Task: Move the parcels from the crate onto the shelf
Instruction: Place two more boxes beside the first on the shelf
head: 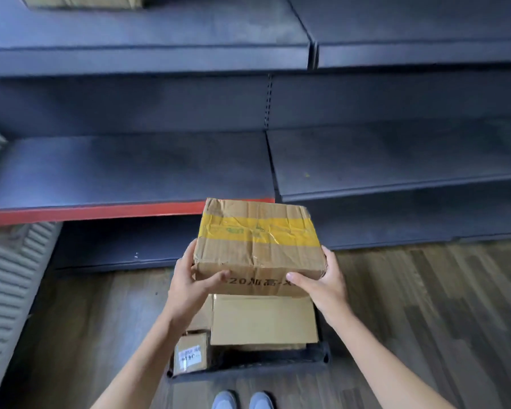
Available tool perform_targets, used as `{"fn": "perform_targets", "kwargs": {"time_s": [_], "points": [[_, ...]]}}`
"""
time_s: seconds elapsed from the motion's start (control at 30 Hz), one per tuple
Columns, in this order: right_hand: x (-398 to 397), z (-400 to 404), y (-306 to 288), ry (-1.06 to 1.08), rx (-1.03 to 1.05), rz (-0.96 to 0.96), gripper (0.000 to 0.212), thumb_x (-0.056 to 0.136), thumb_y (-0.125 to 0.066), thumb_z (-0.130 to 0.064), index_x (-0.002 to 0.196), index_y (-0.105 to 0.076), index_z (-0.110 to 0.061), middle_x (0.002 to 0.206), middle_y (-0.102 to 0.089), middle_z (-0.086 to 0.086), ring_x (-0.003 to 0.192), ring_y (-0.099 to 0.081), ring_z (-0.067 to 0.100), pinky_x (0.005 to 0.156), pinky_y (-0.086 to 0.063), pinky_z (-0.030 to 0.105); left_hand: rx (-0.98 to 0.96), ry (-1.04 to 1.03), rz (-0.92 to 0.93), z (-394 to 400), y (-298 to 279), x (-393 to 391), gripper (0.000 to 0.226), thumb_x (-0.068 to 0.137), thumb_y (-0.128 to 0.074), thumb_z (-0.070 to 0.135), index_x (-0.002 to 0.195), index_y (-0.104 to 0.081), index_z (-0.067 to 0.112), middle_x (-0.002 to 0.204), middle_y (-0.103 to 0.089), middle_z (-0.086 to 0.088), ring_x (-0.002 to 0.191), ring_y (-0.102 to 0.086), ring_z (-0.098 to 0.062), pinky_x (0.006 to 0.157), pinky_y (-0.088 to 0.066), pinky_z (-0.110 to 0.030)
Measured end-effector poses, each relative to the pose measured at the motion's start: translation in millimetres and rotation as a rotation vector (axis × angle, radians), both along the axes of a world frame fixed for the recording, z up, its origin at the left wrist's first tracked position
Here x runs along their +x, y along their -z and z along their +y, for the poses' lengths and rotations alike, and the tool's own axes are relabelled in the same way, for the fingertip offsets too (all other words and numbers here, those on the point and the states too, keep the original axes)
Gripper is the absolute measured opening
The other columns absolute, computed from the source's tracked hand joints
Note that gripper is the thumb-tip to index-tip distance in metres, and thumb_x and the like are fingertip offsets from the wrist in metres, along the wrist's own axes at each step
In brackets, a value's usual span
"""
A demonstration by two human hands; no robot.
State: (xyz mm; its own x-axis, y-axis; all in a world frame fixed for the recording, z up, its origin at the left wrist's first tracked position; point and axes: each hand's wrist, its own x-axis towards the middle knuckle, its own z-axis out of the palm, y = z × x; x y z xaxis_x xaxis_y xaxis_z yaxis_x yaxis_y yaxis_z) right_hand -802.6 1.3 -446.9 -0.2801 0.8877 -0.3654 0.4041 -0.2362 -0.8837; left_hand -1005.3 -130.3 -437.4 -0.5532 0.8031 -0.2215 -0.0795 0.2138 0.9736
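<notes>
Cardboard, creased and dented, makes up the parcel [258, 246] that the person holds up between both hands, above the crate [248, 366] and just short of the red-edged shelf [101, 169]. A band of yellow tape [254, 230] crosses its top, wrinkled and glossy. The left hand [189, 283] grips the near left corner, thumb laid along the printed front face and fingers round the side. The right hand [322, 283] grips the near right corner the same way, thumb on the front face, fingers out of sight behind the side wall.

Judging by the easy hold at the near end alone, the parcel is probably light to moderate in weight. Its walls look stiff enough to bear a squeeze, though the rumpled top suggests the board gives under pressure. The bare cardboard should offer good friction; the tape would be the slippery part and is best left alone. Taking it by the two side walls, as both hands do here, seems the sound choice.

Below the hands, in the crate, lie a plain flat box [263, 320] and, nearer the left forearm, a small labelled box [189, 354]. Beyond the fingertips the shelf board lies bare and dark.
</notes>
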Motion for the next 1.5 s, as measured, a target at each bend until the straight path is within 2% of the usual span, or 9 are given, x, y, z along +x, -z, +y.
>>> {"fn": "perform_targets", "kwargs": {"time_s": [0.1, 0.2, 0.27, 0.43, 0.53, 0.73, 0.97, 1.23, 1.5], "points": [[-10, 0, -58, -0.036, 0.081, 0.08, 0.088, 0.059, -0.086, -0.015, 0.134, -0.039, -0.021, 0.126, -0.053, 0.002, 0.114, -0.051, 0.016, 0.102, -0.043, 0.04, 0.102, -0.009, 0.026, -6, -63, -6, 0.061, 0.063, -0.078, 0.011, 0.114, -0.057, 0.035, 0.105, -0.068, -0.009, 0.091, -0.069, -0.024, 0.069, -0.059, -0.037], [-17, -1, -110, -0.084, 0.176, 0.145, 0.081, 0.06, -0.086, -0.016, 0.127, -0.042, -0.026, 0.118, -0.055, -0.004, 0.105, -0.052, 0.006, 0.087, -0.048, 0.026, 0.131, -0.054, 0.11, -18, -115, -12, 0.08, 0.054, -0.079, 0.036, 0.126, -0.047, 0.035, 0.123, -0.052, -0.013, 0.108, -0.059, -0.029, 0.083, -0.056, -0.049], [-21, -4, -144, -0.116, 0.24, 0.181, 0.08, 0.06, -0.086, -0.018, 0.127, -0.042, -0.027, 0.116, -0.054, -0.006, 0.102, -0.051, 0.002, 0.079, -0.044, 0.017, 0.137, -0.096, 0.181, -28, -144, -14, 0.084, 0.054, -0.078, 0.043, 0.129, -0.042, 0.043, 0.128, -0.046, -0.003, 0.116, -0.052, -0.023, 0.09, -0.053, -0.046], [-30, -14, -225, -0.18, 0.415, 0.243, 0.083, 0.062, -0.085, -0.024, 0.13, -0.039, -0.03, 0.12, -0.051, -0.006, 0.11, -0.048, 0.01, 0.088, -0.048, 0.03, 0.247, -0.15, 0.232, -45, -215, -22, 0.084, 0.065, -0.08, 0.021, 0.135, -0.037, 0.037, 0.135, -0.042, -0.002, 0.119, -0.052, -0.02, 0.092, -0.053, -0.044], [-41, -19, -271, -0.196, 0.56, 0.289, 0.078, 0.062, -0.084, -0.023, 0.124, -0.039, -0.035, 0.12, -0.049, -0.009, 0.109, -0.046, 0.006, 0.086, -0.045, 0.023, 0.341, -0.175, 0.308, -52, -260, -30, 0.08, 0.069, -0.081, 0.013, 0.13, -0.038, 0.043, 0.135, -0.043, 0.0, 0.121, -0.049, -0.017, 0.089, -0.054, -0.034], [-63, -24, -343, -0.199, 0.738, 0.422, 0.082, 0.059, -0.086, -0.022, 0.124, -0.039, -0.035, 0.118, -0.048, -0.015, 0.108, -0.045, 0.0, 0.082, -0.039, 0.012, 0.499, -0.233, 0.34, -68, -334, -44, 0.077, 0.052, -0.079, 0.041, 0.116, -0.041, 0.057, 0.134, -0.048, -0.002, 0.12, -0.05, -0.019, 0.076, -0.052, -0.013], [-81, -26, -369, -0.202, 0.814, 0.507, 0.087, 0.057, -0.086, -0.025, 0.13, -0.039, -0.025, 0.124, -0.048, -0.01, 0.112, -0.044, -0.008, 0.086, -0.041, 0.013, 0.606, -0.256, 0.256, -71, -370, -62, 0.044, 0.065, -0.063, 0.054, 0.108, -0.053, 0.054, 0.105, -0.064, 0.024, 0.094, -0.062, -0.001, 0.081, -0.046, -0.03], [-79, -17, -359, -0.218, 0.842, 0.523, 0.088, 0.056, -0.087, -0.019, 0.131, -0.04, -0.021, 0.124, -0.049, -0.006, 0.114, -0.046, 0.007, 0.09, -0.041, 0.017, 0.633, -0.302, 0.21, -68, -374, -61, 0.026, 0.088, -0.053, 0.019, 0.096, -0.059, 0.043, 0.096, -0.063, 0.005, 0.076, -0.062, -0.005, 0.059, -0.047, -0.023], [-87, -8, -355, -0.24, 0.817, 0.546, 0.084, 0.057, -0.087, -0.018, 0.128, -0.042, -0.024, 0.123, -0.05, -0.008, 0.113, -0.046, 0.003, 0.093, -0.043, 0.024, 0.596, -0.322, 0.064, -64, -380, -76, 0.014, 0.091, -0.051, 0.017, 0.084, -0.059, 0.026, 0.069, -0.065, 0.01, 0.065, -0.055, -0.012, 0.055, -0.04, -0.031]]}}
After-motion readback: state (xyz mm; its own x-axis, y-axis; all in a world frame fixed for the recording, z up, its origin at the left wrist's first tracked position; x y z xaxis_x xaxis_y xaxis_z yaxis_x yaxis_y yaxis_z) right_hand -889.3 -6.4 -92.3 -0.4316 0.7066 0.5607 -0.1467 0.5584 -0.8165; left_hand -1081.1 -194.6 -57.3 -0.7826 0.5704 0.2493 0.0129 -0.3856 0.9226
